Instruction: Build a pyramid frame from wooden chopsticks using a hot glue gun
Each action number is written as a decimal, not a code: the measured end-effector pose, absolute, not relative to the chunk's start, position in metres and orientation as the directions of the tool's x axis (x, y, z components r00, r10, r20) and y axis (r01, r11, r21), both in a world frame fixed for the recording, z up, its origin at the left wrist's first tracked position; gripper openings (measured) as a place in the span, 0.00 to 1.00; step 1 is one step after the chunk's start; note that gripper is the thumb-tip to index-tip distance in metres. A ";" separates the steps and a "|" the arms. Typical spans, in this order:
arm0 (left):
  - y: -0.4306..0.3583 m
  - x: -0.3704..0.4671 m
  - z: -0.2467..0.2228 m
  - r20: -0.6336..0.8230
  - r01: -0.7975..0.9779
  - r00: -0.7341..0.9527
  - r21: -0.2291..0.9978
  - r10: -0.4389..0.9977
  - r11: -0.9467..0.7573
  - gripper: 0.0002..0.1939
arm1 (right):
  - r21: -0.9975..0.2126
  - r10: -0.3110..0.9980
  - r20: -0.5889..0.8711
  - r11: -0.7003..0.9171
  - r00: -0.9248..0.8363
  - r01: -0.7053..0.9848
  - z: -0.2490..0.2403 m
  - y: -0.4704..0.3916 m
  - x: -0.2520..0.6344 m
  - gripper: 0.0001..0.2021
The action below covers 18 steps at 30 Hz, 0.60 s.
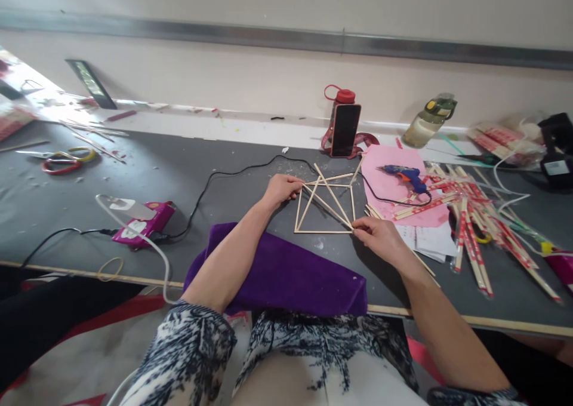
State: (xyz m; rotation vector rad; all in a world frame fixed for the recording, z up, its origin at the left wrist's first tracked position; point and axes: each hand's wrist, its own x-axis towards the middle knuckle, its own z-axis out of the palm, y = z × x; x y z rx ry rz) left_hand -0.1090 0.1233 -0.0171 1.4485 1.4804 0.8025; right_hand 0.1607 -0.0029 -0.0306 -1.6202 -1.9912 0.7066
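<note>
A frame of wooden chopsticks [324,232] lies on the grey table, a square outline with further sticks crossing over it. One chopstick [329,206] runs slantwise across the frame from the far left corner to the near right corner. My left hand [283,190] pinches its far end at the left corner. At the near right corner my right hand [375,234] closes its fingertips on the other end. A purple cloth [295,274] lies under my left forearm, along the table's front edge.
A blue glue gun [405,176] rests on pink paper [373,167]. Wrapped chopsticks [474,239] are heaped at the right. A phone [345,130] leans on a red-capped bottle [345,96]. Scissors [67,159] lie left; a purple packet [150,221] sits by the cables.
</note>
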 end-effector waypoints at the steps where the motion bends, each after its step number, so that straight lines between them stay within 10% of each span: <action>1: 0.123 -0.109 -0.017 -0.153 0.415 0.076 0.903 0.985 0.108 0.13 | -0.656 0.981 0.037 0.167 -0.189 0.736 -0.030 -0.003 0.161 0.12; 18: 0.123 -0.107 -0.017 -0.154 0.446 0.082 0.889 0.985 0.102 0.13 | -0.648 0.981 0.031 0.164 -0.189 0.744 -0.027 -0.005 0.161 0.12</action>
